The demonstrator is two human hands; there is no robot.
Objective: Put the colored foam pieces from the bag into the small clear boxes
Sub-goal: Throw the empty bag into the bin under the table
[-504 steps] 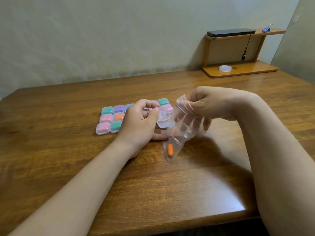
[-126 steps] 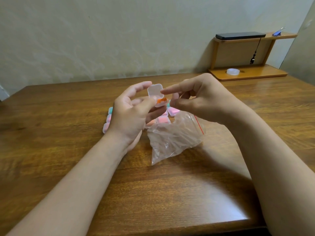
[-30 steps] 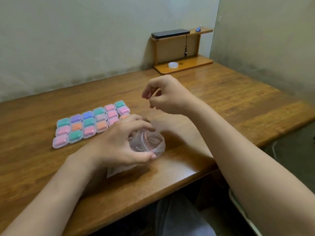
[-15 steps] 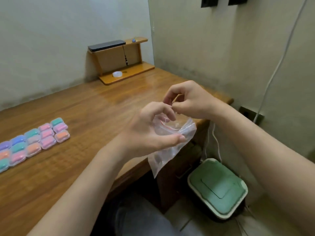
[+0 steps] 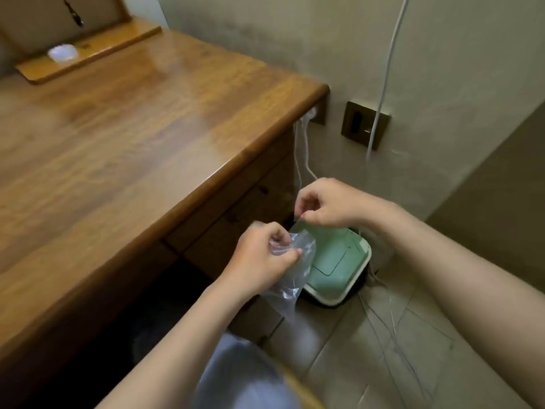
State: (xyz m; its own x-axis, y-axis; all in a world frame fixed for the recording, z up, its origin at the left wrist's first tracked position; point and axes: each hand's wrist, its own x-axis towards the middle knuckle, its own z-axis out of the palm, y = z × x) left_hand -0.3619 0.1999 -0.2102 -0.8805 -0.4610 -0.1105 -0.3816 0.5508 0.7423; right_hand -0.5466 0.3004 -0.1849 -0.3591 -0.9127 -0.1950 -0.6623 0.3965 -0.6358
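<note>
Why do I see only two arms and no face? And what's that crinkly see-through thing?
There is no machine here, just a person. The camera sits on their head and looks down, so you see their own two arms. The left hand grips a clear plastic bag, which hangs down crumpled. The right hand seems to pinch the bag's top edge, though that part is hard to see. I see no coloured pieces inside it. Both hands are past the edge of the brown wooden desk, above a bin with a pale green lid on the tiled floor. At the desk's far end, a small round white thing lies on a low wooden shelf.
</note>
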